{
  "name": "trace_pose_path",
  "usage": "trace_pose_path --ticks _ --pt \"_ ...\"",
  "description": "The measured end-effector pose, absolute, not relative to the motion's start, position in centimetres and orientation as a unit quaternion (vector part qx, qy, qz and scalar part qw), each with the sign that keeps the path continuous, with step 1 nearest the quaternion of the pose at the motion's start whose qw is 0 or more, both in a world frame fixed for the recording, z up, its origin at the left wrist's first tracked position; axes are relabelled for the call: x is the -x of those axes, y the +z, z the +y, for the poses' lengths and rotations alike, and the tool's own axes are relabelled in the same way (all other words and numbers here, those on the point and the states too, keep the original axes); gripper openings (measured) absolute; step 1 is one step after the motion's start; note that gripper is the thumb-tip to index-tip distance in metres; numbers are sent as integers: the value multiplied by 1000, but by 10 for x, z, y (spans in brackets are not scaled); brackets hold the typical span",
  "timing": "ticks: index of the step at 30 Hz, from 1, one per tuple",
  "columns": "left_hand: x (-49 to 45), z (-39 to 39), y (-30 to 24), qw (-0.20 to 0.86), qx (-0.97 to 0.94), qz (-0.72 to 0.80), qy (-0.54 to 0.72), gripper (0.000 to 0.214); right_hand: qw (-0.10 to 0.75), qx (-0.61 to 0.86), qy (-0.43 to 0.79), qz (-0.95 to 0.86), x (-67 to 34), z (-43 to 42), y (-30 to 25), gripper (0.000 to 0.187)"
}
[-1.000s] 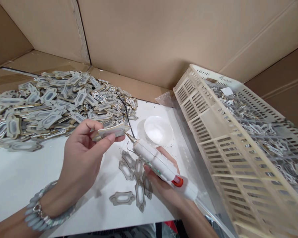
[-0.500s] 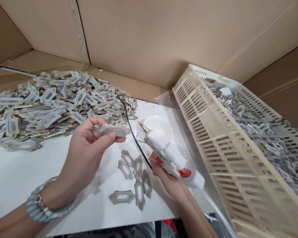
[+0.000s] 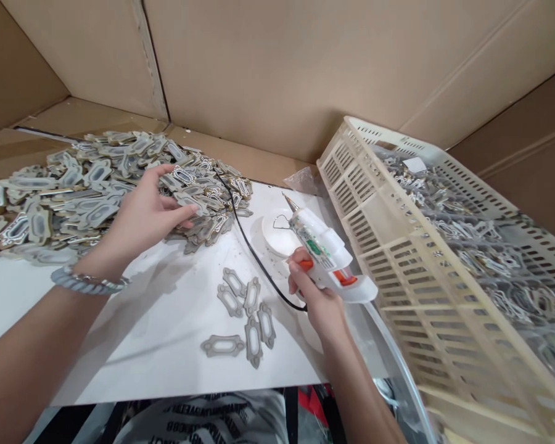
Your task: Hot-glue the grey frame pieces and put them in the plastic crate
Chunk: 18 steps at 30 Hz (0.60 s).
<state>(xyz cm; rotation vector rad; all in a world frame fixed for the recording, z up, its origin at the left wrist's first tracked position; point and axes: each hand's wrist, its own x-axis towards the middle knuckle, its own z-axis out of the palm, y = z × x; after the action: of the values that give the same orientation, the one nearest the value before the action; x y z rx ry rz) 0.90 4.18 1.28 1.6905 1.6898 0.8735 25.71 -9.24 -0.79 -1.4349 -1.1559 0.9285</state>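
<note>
My left hand (image 3: 141, 216) is at the front of a large heap of grey, frame-shaped plates (image 3: 97, 213). Its thumb and fingers are apart over the heap, and I see nothing gripped between them. In my right hand (image 3: 317, 296) is a white hot glue gun (image 3: 321, 250) with an orange trigger, its metal nozzle pointing up and to the left. Below the nozzle lies a round white dish (image 3: 277, 233), with a thin wire loop at the gun's front. Several loose frame-shaped plates (image 3: 222, 345) lie flat on the white table between my forearms.
A cream plastic crate (image 3: 388, 246) on the right holds bagged metal-looking pieces (image 3: 481, 265). A black cord (image 3: 254, 253) runs from the heap toward my right hand. Cardboard walls (image 3: 268, 80) stand behind the table. A clear plastic scrap (image 3: 301, 180) lies near the crate.
My left hand has moved up and left to the heap, and the plate it held is no longer in its grip. The glue gun has shifted up and slightly right.
</note>
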Motion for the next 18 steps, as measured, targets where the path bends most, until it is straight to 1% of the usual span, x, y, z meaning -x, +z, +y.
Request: trace_pose_path --ticks 6,12,14,16,18 --pt "-7 49 27 257 -645 661 285 77 510 599 402 -469 -256 -93 -4 25" --pt "2 58 32 212 -636 692 269 76 500 604 407 -468 -254 -95 -1 25" --pt "5 57 32 192 -637 697 268 71 500 603 403 -473 -254 -94 0 25" --pt "7 53 32 157 -659 683 272 63 502 606 396 -473 -254 -93 -1 24" --pt "7 46 30 163 -727 622 240 57 503 612 391 -468 -254 -92 -1 25"
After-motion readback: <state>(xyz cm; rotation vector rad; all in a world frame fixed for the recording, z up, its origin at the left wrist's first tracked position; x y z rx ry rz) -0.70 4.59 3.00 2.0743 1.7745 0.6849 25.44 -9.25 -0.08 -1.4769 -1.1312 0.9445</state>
